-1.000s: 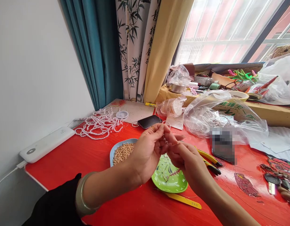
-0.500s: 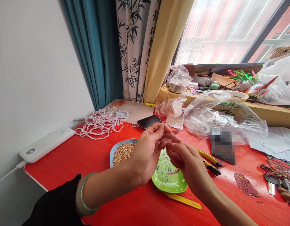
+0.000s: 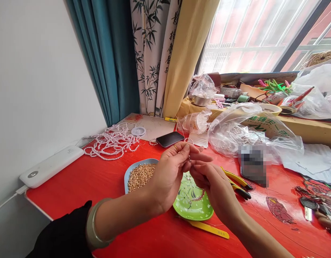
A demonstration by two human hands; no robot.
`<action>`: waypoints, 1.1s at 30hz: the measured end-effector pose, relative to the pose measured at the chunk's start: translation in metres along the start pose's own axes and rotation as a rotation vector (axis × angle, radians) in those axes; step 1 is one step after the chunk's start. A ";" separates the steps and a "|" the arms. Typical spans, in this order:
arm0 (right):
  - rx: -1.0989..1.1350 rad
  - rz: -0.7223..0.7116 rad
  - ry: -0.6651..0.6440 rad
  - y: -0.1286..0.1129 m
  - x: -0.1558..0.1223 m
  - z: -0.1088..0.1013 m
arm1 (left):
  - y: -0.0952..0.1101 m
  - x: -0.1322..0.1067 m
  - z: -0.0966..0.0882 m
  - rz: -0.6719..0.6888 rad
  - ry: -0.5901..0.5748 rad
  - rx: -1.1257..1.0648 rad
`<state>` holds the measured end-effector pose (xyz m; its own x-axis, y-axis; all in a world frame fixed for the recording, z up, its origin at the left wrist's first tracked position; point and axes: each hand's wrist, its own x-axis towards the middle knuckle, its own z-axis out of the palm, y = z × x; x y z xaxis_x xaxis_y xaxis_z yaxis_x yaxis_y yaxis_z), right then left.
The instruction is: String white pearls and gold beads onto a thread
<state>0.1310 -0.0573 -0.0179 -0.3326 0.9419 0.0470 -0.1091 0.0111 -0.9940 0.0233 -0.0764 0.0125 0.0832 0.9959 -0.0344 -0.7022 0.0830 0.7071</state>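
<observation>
My left hand and my right hand meet above a green dish on the red table. Both pinch a thin strand with small beads between thumb and fingertips. The strand hangs down into the green dish, where a short length of beads lies. A blue dish full of small gold beads sits just left of my left hand. A pale bangle is on my left wrist.
A pile of pearl strings and a white power bank lie at the left. A black phone, yellow-handled pliers, a yellow strip and plastic bags crowd the table. Curtains and a cluttered windowsill stand behind.
My hands stay pinched together over the green dish. The beaded end hanging in the dish has shifted a little. The view has tilted slightly.
</observation>
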 end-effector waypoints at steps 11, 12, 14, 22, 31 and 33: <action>-0.024 0.011 -0.021 -0.003 0.002 0.000 | -0.002 -0.001 0.002 -0.019 -0.023 -0.001; -0.023 0.014 -0.034 -0.003 0.002 -0.001 | -0.002 -0.001 0.002 -0.018 -0.022 -0.004; -0.027 0.016 -0.056 -0.003 0.002 -0.003 | -0.002 -0.001 0.002 -0.020 -0.019 -0.023; -0.068 0.006 -0.112 -0.001 0.004 -0.005 | -0.002 -0.002 0.002 -0.017 -0.004 -0.040; -0.101 0.006 -0.094 -0.001 0.006 -0.004 | -0.003 0.001 0.000 -0.013 -0.009 -0.023; -0.110 0.014 -0.099 -0.001 0.005 -0.004 | -0.002 0.001 0.000 -0.021 0.002 -0.043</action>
<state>0.1328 -0.0511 -0.0168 -0.4247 0.9045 0.0375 -0.0027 0.0401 -0.9992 0.0245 -0.0758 0.0114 0.0968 0.9940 -0.0503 -0.7304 0.1053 0.6748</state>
